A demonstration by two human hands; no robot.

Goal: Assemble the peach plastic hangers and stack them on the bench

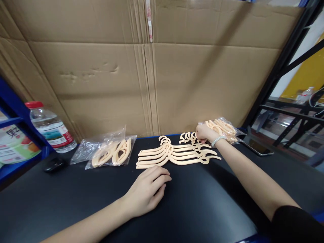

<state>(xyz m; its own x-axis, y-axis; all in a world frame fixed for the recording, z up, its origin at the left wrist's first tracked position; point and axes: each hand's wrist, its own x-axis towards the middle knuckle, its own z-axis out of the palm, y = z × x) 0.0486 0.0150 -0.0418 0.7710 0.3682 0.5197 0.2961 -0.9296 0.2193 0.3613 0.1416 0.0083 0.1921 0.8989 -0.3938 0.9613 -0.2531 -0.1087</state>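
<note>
My left hand [149, 190] rests on the black tabletop with its fingers loosely spread, holding nothing. It lies just in front of several beige plastic clothes hangers [152, 158], laid in an overlapping stack with their hooks at the back. My right hand [204, 132], with a beaded bracelet [218, 140] on the wrist, reaches behind the hangers' right end. Its fingers are pinched together, and whatever is between them is hidden. Beside its fingertips, small beige S-shaped hooks [187, 137] form a row. Right behind it is a clear bag of beige hanger parts [222, 128].
At the left lie clear bags with folded beige hangers [111, 153], a black object [54, 164] and a red-capped water bottle [52, 126]. A phone [258, 147] lies at the right. Cardboard [101, 74] stands along the back edge, and a black metal frame [278, 74] rises at right.
</note>
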